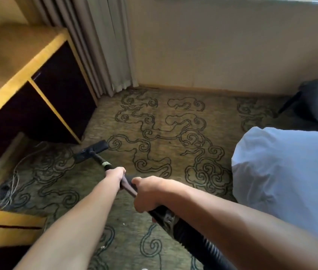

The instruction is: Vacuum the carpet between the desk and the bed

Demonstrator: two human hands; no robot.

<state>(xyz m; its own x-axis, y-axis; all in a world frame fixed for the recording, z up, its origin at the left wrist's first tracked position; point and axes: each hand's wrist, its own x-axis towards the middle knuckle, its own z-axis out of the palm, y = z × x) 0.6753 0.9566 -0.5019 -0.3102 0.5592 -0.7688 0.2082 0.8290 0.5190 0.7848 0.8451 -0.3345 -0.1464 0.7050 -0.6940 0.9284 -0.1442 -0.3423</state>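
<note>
Left hand (115,173): I am gripping the vacuum wand (128,185).
Right hand (147,193): clamping the wand behind it.
Nozzle (91,152): resting on carpet (164,152), 11 o'clock.
Bed (290,172): 3 o'clock.

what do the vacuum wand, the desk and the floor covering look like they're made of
Vacuum wand: dark and smooth, probably metal or hard plastic; too blurred to tell which.
Desk: looks like wood or veneer with a yellowish satin finish around dark panels.
Carpet: woven textile with a short matte pile, olive with dark swirl outlines.
</note>
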